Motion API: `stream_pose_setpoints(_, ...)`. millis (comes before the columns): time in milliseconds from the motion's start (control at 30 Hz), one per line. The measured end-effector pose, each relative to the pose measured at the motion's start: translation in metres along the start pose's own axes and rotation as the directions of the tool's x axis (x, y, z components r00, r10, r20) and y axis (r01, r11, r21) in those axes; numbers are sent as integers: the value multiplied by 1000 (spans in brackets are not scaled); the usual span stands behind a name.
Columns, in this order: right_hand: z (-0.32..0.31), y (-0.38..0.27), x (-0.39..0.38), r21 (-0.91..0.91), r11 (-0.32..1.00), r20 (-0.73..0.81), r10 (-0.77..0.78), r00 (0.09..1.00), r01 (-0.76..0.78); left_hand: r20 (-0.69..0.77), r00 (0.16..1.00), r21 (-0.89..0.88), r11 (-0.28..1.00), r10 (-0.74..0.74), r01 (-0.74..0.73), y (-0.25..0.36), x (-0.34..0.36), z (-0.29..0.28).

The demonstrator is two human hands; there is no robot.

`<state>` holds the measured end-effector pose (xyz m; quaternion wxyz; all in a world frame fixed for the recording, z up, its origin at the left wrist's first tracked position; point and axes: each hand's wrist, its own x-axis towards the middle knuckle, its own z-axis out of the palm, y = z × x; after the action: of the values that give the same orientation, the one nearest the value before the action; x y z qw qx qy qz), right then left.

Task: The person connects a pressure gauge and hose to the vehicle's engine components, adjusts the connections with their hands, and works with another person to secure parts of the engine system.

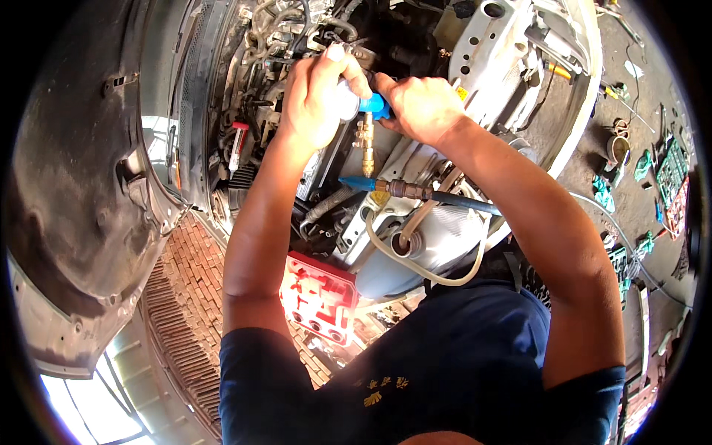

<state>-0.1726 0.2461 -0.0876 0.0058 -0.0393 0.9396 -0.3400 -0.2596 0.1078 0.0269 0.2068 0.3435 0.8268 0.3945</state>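
Note:
Over the engine bay, a blue fitting [372, 104] sits between my two hands, with a brass valve [368, 141] pointing down from it. My left hand [317, 98] is closed around its left end, where a pale round part shows beside the fingers. From the other side my right hand [424, 108] grips the fitting, its fingertips partly hidden. Just under the brass valve lies a blue-tipped nozzle [358, 182] with a metal coupler [404, 190]. A dark hose [467, 202] runs from the coupler to the right, beneath my right forearm.
A translucent reservoir [437, 237] with a pale tube [445, 280] sits nearest my body. Beside it is a red case [320, 297] with shaped recesses. A red-capped tube [237, 148] rests by the engine. The raised hood [74, 170] stands left; tools [673, 174] lie on the right-hand floor.

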Motion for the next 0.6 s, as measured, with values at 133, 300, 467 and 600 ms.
stream_pose_setpoints(133, -5, 0, 1, 32, 999, 31, 16, 999, -17, 33, 999, -1, 999, 34, -34, 2, 6, 0)
stream_pose_setpoints(300, -6, 3, 2, 48, 998, 38, 31, 999, -32, 95, 996, 91, 996, 3, -11, 7, 12, 1)
stream_pose_setpoints(467, -12, 10, 1, 60, 997, 68, -51, 996, 47, 109, 993, 39, 998, 54, -59, 5, 10, 0)
stream_pose_setpoints(600, -8, 17, 6, 7, 997, 71, -74, 995, 74, 113, 989, 77, 992, 94, -103, 9, 13, 3)
